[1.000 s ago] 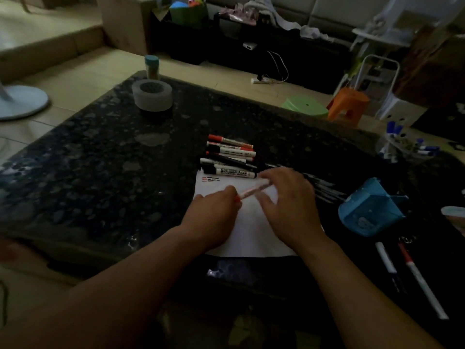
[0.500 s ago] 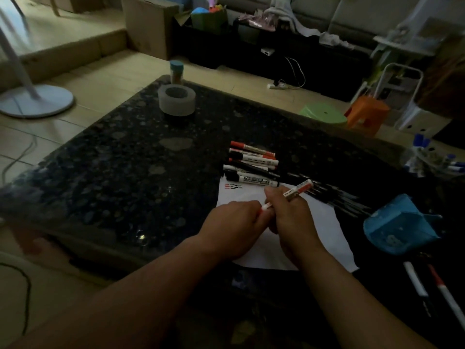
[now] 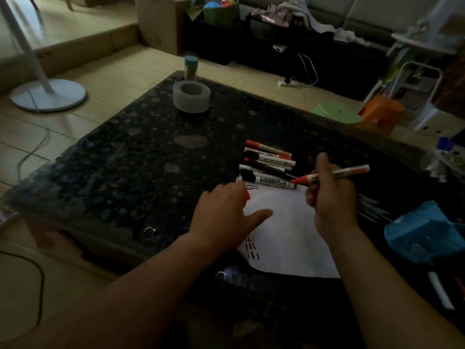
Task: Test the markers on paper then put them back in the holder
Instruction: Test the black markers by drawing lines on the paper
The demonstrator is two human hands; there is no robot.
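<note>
our right hand pinches a white red-tipped marker in its fingers, just above the white paper sheet on the dark speckled stone worktop. our left hand rests on the paper, fingers curled round a small red cap, thumb stretched out.

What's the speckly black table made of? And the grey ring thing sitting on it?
Table: looks like polished stone, maybe granite. It is dark with pale speckles and has shiny glints near its front edge.
Grey ring: probably a roll of tape. It has dull, pale sides and a hollow middle.
The dim light leaves both a bit uncertain.
</note>
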